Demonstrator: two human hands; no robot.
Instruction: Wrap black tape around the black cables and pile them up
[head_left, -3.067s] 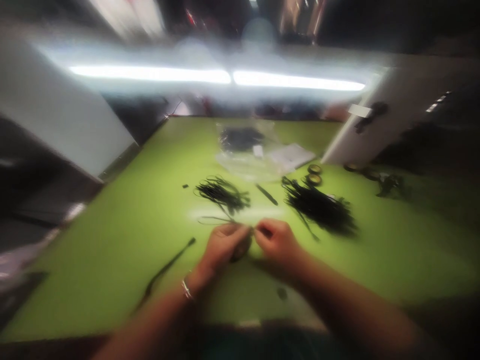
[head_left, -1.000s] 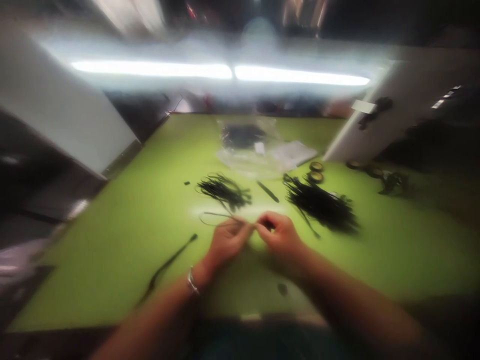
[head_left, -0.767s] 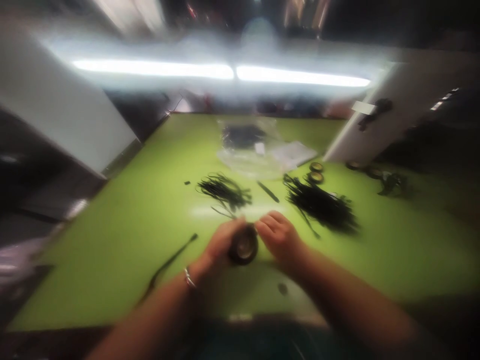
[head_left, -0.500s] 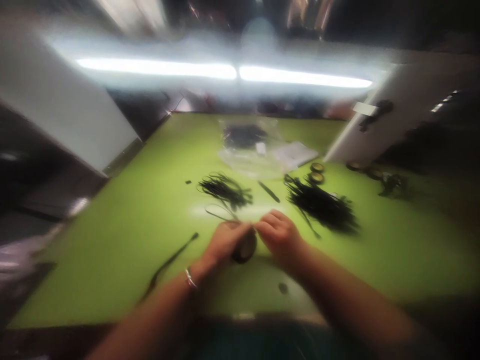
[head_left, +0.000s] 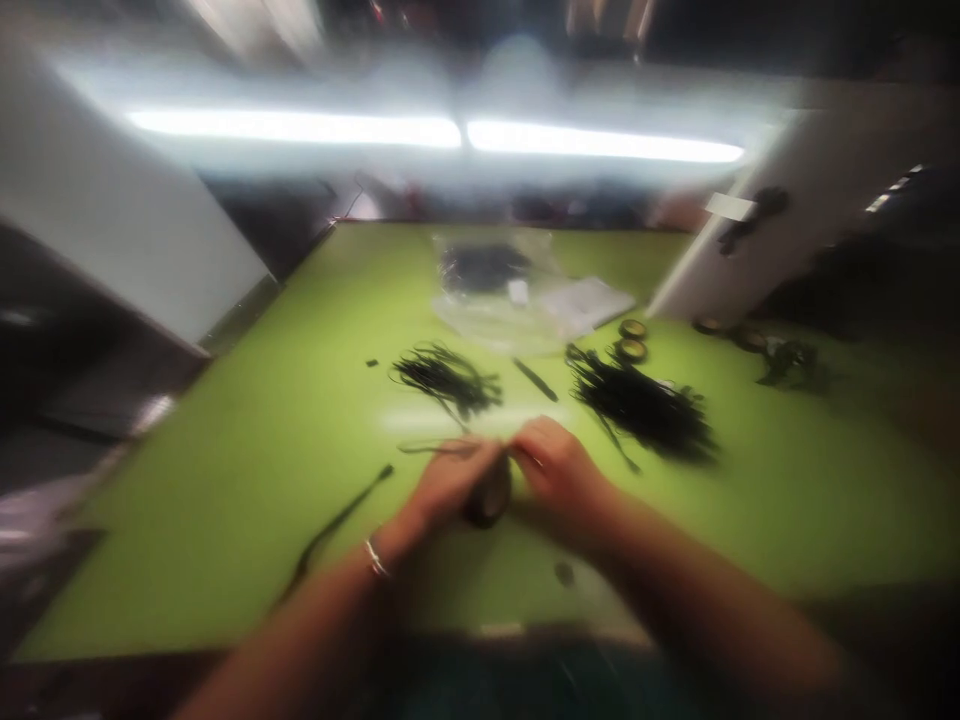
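Observation:
Near the table's front, both hands meet with their fingertips almost touching. My left hand (head_left: pixel 454 478) is closed, thumb and fingers pressed together, with a thin black cord loop (head_left: pixel 427 447) sticking out to the left. Under its fingers a dark roll of tape (head_left: pixel 491 500) shows, partly covered by the hand. My right hand (head_left: pixel 551 462) pinches at the same spot, its fingers curled; what lies between the fingertips is too small and blurred to make out.
On the green table (head_left: pixel 247 480) lie a small cord bundle (head_left: pixel 446 378), a larger black bundle (head_left: pixel 645 405) and a dark pen-like tool (head_left: pixel 535 380). Further back are tape rolls (head_left: pixel 632 350) and a clear plastic bag (head_left: pixel 487 320). One loose cord (head_left: pixel 341 520) lies left.
The cord loop by my left hand has dropped lower and flatter. My right fingers have curled in slightly at the meeting point. The whole view has shifted a little.

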